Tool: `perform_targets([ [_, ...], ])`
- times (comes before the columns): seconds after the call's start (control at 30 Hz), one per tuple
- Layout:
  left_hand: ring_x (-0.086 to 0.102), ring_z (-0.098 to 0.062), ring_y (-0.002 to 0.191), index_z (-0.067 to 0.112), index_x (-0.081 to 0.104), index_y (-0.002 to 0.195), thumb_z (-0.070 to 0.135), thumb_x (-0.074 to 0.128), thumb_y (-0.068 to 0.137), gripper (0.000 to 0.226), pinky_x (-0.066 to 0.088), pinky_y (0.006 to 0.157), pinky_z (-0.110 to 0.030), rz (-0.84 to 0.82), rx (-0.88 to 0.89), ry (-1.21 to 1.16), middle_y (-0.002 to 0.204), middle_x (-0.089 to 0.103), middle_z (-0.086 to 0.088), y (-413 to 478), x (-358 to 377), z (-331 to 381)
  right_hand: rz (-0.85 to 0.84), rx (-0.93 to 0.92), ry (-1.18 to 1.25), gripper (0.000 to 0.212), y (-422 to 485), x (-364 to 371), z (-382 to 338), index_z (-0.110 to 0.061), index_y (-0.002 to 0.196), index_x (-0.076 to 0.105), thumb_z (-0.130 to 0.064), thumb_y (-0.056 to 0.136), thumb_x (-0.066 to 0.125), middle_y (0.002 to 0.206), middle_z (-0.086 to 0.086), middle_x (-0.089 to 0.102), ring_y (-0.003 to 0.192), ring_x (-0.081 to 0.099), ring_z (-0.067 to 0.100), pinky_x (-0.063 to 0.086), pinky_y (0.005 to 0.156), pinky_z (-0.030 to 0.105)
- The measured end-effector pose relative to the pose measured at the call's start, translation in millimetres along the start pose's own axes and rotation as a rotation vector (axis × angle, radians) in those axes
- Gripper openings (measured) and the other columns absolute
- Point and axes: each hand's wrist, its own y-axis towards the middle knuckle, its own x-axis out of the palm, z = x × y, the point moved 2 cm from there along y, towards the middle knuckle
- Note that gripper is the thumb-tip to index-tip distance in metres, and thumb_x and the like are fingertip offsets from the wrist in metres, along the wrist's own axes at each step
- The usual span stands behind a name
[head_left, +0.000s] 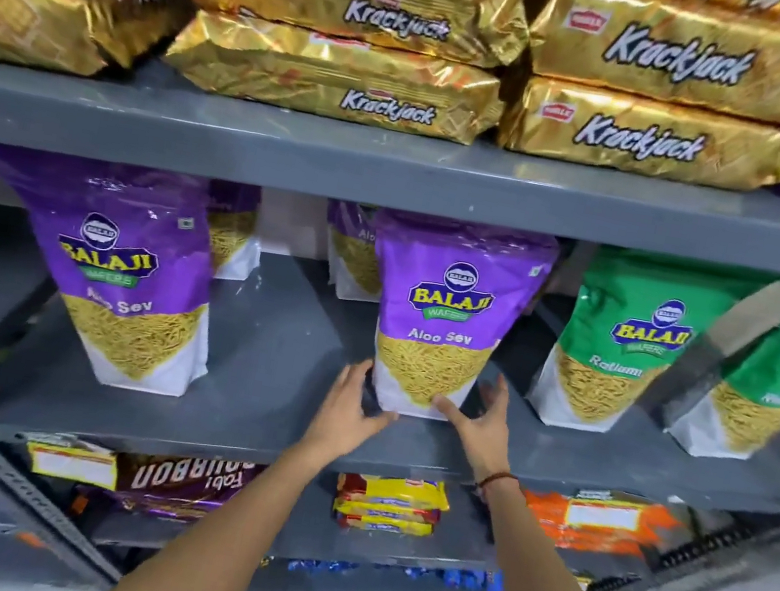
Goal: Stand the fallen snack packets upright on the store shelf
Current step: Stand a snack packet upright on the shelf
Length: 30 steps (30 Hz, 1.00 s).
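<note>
Head view. A purple-and-white plastic pouch of Aloo Sev (445, 326) stands upright on the grey metal middle shelf (263, 408), its white base set between the two hands. The left hand (349, 410) has its fingers (355, 377) spread at the pouch's lower left corner; the right hand (480, 423) is likewise open, thumb touching the lower front face, fingers (498, 392) splayed just beside the right edge (neither hand closed around it). The pouch is probably light, soft-walled, slick and crushable; hold it low by both side edges. Left of the fingers stands a second purple pouch (121, 269); to their right, a green pouch (624, 347).
</note>
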Motion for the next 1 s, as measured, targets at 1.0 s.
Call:
perform_targets([
  [1.0, 0.055, -0.019, 0.117, 0.011, 0.041, 0.128, 0.011, 0.073, 0.077, 0.061, 0.045, 0.100, -0.034, 0.039, -0.183, -0.206, 0.130, 0.057, -0.005, -6.6, -37.5, -46.8, -0.277, -0.089, -0.021, 0.064, -13.0, 61.1, 0.1, -0.032, 0.109, 0.043, -0.039, 0.061, 0.086, 0.104, -0.022, 0.060, 0.099, 0.058, -0.003, 0.047, 0.077, 0.010],
])
